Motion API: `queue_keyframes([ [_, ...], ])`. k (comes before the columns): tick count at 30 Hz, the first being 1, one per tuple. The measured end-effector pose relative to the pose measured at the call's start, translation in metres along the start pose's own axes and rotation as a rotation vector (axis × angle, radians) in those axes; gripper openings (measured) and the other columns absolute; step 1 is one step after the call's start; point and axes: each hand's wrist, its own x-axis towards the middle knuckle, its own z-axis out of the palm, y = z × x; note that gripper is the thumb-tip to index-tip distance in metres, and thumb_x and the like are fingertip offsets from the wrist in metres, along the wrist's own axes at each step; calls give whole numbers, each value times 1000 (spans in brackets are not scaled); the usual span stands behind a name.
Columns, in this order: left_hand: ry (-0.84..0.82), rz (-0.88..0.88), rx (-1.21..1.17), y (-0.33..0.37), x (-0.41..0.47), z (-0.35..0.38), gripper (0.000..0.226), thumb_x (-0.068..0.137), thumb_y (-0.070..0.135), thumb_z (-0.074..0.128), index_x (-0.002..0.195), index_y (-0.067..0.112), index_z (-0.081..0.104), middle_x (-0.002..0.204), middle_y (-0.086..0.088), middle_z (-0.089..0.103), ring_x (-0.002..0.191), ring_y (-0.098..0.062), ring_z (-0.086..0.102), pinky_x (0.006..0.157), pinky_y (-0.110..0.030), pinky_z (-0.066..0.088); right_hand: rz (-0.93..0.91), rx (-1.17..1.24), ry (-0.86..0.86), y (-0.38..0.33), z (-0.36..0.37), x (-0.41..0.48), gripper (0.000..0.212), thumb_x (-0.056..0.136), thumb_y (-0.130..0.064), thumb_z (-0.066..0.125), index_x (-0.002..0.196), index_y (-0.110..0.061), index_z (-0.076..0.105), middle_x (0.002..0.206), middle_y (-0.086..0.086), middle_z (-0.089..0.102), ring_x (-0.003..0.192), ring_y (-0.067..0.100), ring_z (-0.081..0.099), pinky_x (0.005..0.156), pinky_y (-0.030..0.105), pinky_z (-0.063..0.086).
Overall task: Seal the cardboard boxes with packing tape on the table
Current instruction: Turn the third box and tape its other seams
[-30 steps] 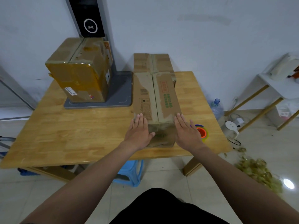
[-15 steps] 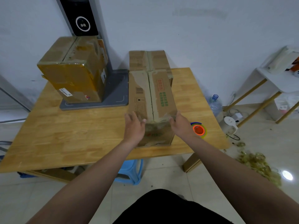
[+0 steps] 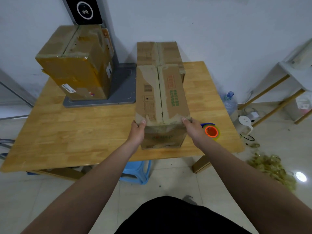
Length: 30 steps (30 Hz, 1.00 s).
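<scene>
Left hand and right hand grip the box (red, green print illegible).

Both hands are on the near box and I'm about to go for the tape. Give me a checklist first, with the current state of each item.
1. Near box flaps shut, meeting along the middle seam: ok.
2. Left hand grips the box's near left top corner: ok.
3. Right hand grips the near right top corner: ok.
4. Tape roll lies on the table, just right of the right hand, likely reachable: ok.
5. Fresh tape over the seam: not ok, only torn old strips show.
6. Free end of the tape ready to pull: cannot tell.
</scene>
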Motion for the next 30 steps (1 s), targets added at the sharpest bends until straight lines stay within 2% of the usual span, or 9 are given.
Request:
queue_keyframes([
  [5, 2, -3, -48, -7, 5, 0, 65, 107, 50, 41, 162, 19, 22, 158, -4, 42, 143, -28, 41, 120, -49, 33, 106, 212, -40, 7, 2, 6, 53, 100, -42, 56, 146, -18, 47, 140, -2, 55, 126, 22, 52, 104, 37, 41],
  [9, -47, -21, -27, -10, 7, -3, 73, 103, 59, 40, 163, 23, 18, 161, -4, 39, 145, -28, 39, 122, -50, 30, 202, 190, -104, 15, 2, 11, 92, 79, -72, 58, 155, -24, 36, 155, -3, 43, 141, 22, 40, 120, 44, 28],
  [11, -76, -22, -10, -9, 8, -6, 73, 104, 59, 39, 163, 23, 18, 160, -4, 40, 145, -27, 39, 122, -48, 30, 235, 123, -131, 15, 1, 9, 99, 80, -80, 52, 158, -24, 29, 161, -1, 33, 147, 23, 31, 123, 46, 21],
  [14, -122, -16, 45, -6, 7, -12, 77, 102, 63, 39, 164, 23, 15, 162, -3, 37, 147, -27, 36, 122, -47, 29, 229, -83, -168, 10, -1, 2, 106, 82, -87, 36, 161, -22, 15, 167, 4, 19, 152, 28, 19, 123, 49, 17],
  [16, -131, 6, 94, -5, 6, -15, 84, 100, 65, 43, 164, 25, 8, 164, -3, 34, 148, -27, 35, 122, -49, 30, 141, -285, -108, 4, -4, -2, 104, 88, -81, 36, 162, -18, 1, 169, 10, 3, 154, 34, 8, 123, 53, 13],
  [19, -64, 122, 313, 2, 6, -19, 93, 95, 69, 44, 164, 27, -4, 170, -4, 19, 155, -34, 18, 124, -55, 21, -318, -700, 82, -4, -13, -7, 71, 105, -47, 39, 161, -22, 4, 169, 12, -2, 153, 41, 0, 121, 58, 13],
  [22, -67, 355, 814, 21, 2, -21, 89, 99, 69, 37, 162, 31, -13, 170, 1, -21, 156, -30, -19, 122, -59, -2, -713, -908, -54, -21, -8, -8, 51, 109, -37, 28, 160, -31, 21, 169, 4, 7, 154, 37, 3, 121, 58, 17],
  [26, -229, 418, 1142, 45, 8, -10, 108, 88, 77, 52, 163, 28, -10, 165, 1, -33, 149, -33, -35, 119, -62, -12, -546, -1150, -239, -48, 12, -14, 51, 106, -57, 20, 154, -45, 30, 169, -10, 8, 154, 37, -5, 119, 65, 10],
  [30, -152, 408, 1177, 51, 18, -8, 119, 78, 68, 74, 165, 25, 5, 170, 2, -19, 155, -36, -17, 126, -54, 14, -448, -1274, -257, -57, 22, -13, 70, 92, -74, 40, 155, -46, 26, 168, -13, 1, 153, 37, -12, 115, 71, 9],
])
